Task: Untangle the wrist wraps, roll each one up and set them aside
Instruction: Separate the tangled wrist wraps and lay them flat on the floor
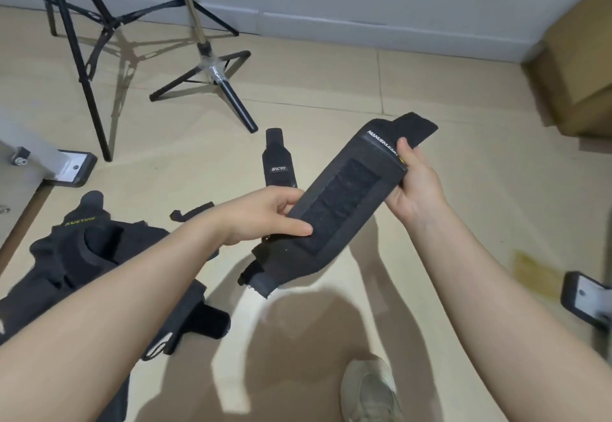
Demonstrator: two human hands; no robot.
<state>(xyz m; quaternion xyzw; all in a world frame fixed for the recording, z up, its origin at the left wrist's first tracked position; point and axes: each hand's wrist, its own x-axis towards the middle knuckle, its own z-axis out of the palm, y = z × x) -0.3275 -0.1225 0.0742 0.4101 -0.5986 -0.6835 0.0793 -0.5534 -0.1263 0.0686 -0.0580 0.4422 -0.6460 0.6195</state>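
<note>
Flat black fabric wrist wrap with hook-and-loop panel held mid-air, stretched from 7 to 1 o'clock. Left hand pinching lower end, thumb on top. Right hand gripping upper end, fingers curled beneath. Heap of tangled black wraps on beige floor at 8 o'clock.

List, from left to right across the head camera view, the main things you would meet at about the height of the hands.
Grey metal foot → tangled pile of black wraps → left hand → black wrap held flat between both hands → right hand → cardboard box, set farther back.
</note>
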